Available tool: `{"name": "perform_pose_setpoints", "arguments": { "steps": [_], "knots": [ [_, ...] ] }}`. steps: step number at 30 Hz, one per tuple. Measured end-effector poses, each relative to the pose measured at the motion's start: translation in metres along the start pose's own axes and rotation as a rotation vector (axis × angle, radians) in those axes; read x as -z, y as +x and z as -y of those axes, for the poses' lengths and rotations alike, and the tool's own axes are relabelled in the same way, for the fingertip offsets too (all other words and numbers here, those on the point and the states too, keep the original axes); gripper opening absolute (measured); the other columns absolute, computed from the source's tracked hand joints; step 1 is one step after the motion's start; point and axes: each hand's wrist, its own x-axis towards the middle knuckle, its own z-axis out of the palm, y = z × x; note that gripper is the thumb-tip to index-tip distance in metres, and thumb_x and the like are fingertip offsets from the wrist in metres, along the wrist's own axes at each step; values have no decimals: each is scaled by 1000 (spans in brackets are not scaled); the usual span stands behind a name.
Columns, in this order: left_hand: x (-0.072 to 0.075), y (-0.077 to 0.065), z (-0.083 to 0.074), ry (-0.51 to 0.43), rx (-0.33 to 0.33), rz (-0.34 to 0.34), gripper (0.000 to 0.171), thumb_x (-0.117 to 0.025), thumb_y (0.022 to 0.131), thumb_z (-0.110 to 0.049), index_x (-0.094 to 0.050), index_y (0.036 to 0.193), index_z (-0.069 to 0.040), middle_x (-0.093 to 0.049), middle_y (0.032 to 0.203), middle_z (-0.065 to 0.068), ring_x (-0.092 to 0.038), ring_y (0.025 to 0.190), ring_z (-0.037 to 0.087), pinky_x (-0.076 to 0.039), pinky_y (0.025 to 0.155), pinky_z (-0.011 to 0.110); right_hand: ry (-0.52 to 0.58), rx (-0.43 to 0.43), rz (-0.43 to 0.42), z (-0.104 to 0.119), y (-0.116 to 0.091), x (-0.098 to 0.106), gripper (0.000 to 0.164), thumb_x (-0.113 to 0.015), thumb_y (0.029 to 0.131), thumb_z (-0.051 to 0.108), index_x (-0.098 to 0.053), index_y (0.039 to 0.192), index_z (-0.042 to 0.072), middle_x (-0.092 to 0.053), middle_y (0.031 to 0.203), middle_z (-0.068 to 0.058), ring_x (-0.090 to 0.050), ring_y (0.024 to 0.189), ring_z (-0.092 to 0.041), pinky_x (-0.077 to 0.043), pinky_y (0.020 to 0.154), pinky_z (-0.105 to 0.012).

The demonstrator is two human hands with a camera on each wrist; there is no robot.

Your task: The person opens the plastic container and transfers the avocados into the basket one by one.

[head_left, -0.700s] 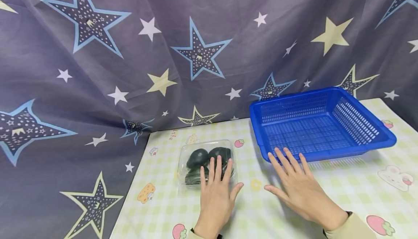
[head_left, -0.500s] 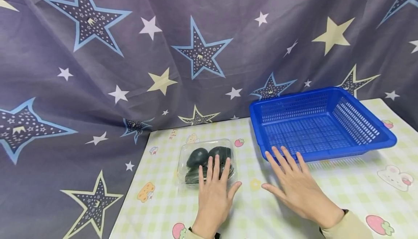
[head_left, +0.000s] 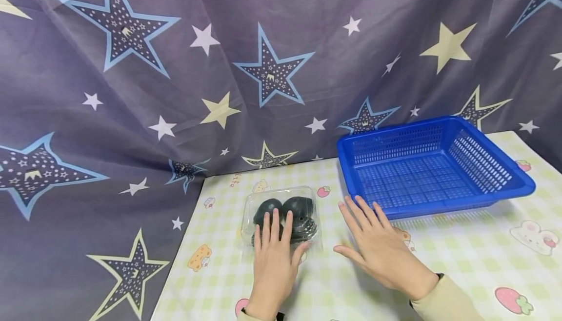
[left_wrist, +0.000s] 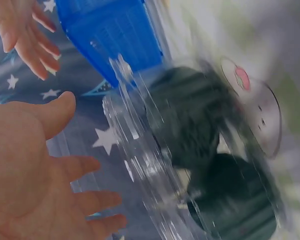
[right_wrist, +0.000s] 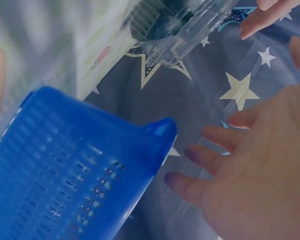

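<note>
A clear plastic clamshell box point(head_left: 281, 191) stands on the table, with several smooth, dark green, egg-shaped items point(head_left: 299, 208) inside. My left hand point(head_left: 274, 257) hovers over its near side, palm down, fingers straight and spread, overlapping the front of the box in the head view. From the left wrist, the box's ridged lid edge point(left_wrist: 150, 165) shows a gap to the fingertips. My right hand point(head_left: 377, 248), fingers spread too, is held between the box and a blue plastic basket point(head_left: 439, 209), its fingertips near the basket's front left corner. Neither hand holds anything.
The perforated basket stands at the back right with nothing in it. A pale green checked cloth point(head_left: 342, 291) with cartoon prints covers the table. Behind hangs a dark curtain point(head_left: 290, 126) with stars, which also runs along the left edge.
Both hands have shifted to the left, the right one away from the basket's front edge, the left one uncovering more of the box's right side. Box and basket stay in place.
</note>
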Motion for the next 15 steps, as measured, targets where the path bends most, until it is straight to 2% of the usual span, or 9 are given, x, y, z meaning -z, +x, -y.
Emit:
{"name": "perform_pose_setpoints", "arguments": {
  "steps": [9, 11, 15],
  "knots": [
    [7, -5, 26, 23, 47, -59, 74, -59, 96, -51, -32, 157, -20, -25, 162, 18, -19, 150, 40, -16, 123, 60, -27, 131, -117, 15, 16, -4, 79, -54, 98, 51, -29, 154, 0, -38, 153, -22, -35, 143, -38, -30, 120, -55],
    [9, -5, 32, 22, 56, -71, 73, -62, 95, -50, -35, 155, -18, -27, 161, 19, -21, 149, 40, -17, 123, 59, -28, 163, -132, 17, 19, -5, 79, -50, 100, 53, -30, 153, -1, -40, 152, -22, -37, 142, -37, -32, 120, -54],
    [11, -6, 43, 18, 68, -69, 75, -62, 94, -51, -37, 154, -14, -30, 159, 21, -24, 148, 41, -19, 123, 60, -28, 200, -131, 22, 24, -8, 79, -55, 97, 51, -34, 151, -3, -43, 150, -21, -39, 140, -38, -35, 118, -53]
  ]
}}
